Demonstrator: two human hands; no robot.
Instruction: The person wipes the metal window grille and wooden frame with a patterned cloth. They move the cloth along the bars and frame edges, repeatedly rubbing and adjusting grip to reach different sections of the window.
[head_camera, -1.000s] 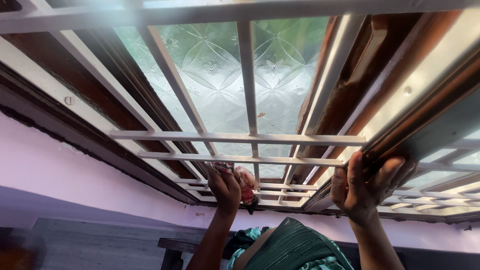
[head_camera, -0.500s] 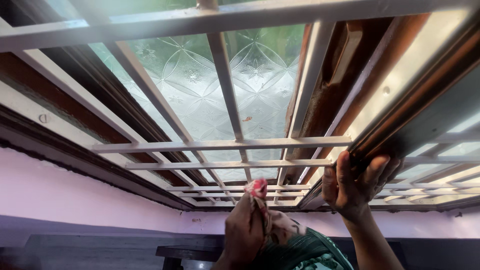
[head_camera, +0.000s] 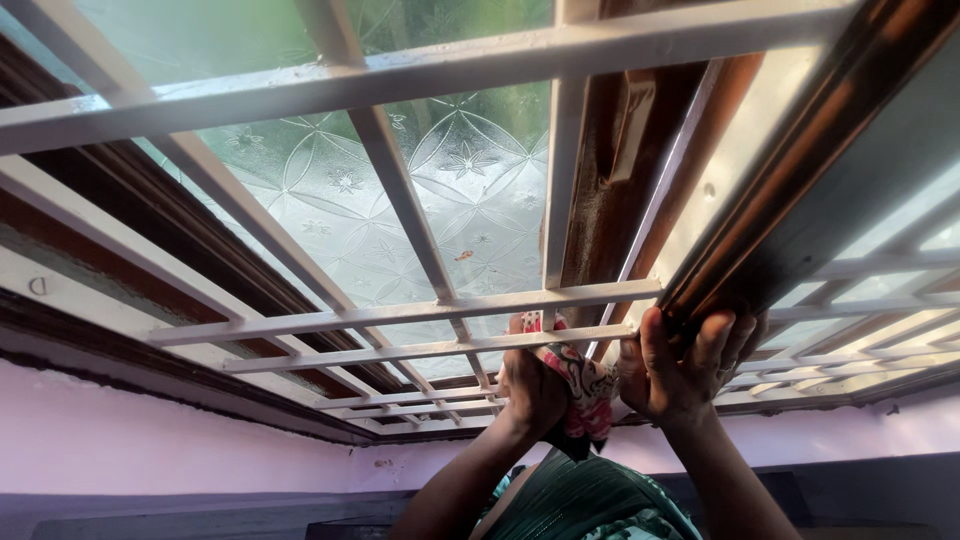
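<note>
My left hand (head_camera: 532, 385) is bunched tight around a crumpled red-and-white patterned cloth (head_camera: 580, 385), pressed against a white grille bar (head_camera: 420, 350) at lower centre. Just right, my right hand (head_camera: 680, 375) curls over the brown wooden sash (head_camera: 790, 210) (fingers hooked round its edge), patterned frosted glass (head_camera: 450, 200) above.

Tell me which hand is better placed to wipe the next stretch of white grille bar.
Left, probably. The left hand already holds the patterned cloth up against the white grille bar, while the right hand is busy gripping the brown window frame.
</note>
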